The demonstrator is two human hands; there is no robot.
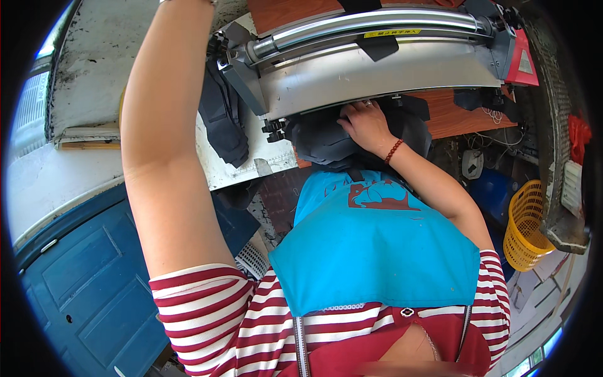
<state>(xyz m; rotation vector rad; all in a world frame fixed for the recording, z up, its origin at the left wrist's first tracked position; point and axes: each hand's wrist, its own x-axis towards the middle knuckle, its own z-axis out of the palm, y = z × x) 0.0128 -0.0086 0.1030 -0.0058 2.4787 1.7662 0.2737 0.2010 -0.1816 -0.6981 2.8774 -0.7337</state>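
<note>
while the left arm (164, 119) extends past the upper edge, so that i cannot tell the left hand's state, the right hand (367, 127) rests on a pile of dark sheets (319, 143) at the front edge of the metal machine (377, 72), fingers bent, and whether they pinch a sheet i cannot tell; 1 more dark stack (223, 125) lies left of the machine on a white table (275, 152)
</note>
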